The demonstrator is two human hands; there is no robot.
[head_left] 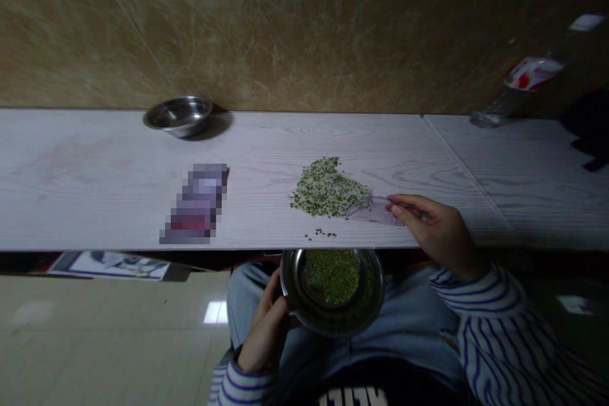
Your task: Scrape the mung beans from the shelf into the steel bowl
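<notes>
My left hand (269,323) grips the rim of a metal bowl (288,285) at its left side, just below the counter's front edge and above my lap. Green mung beans (333,274) cover the bowl's bottom. Between the fingertips of my right hand (440,228) is a see-through purplish protractor (378,210), lying low over the counter. Its left end touches the right edge of a spread pile of green beans mixed with white grains (326,190). A few stray beans (321,234) lie between the pile and the counter's edge.
A second metal bowl (178,117) stands against the wall at the back left. In front of it lies a pixelated flat object (197,203). A clear plastic bottle (528,76) stands at the back right, near a dark object (587,127). Papers (109,264) show under the counter (85,184).
</notes>
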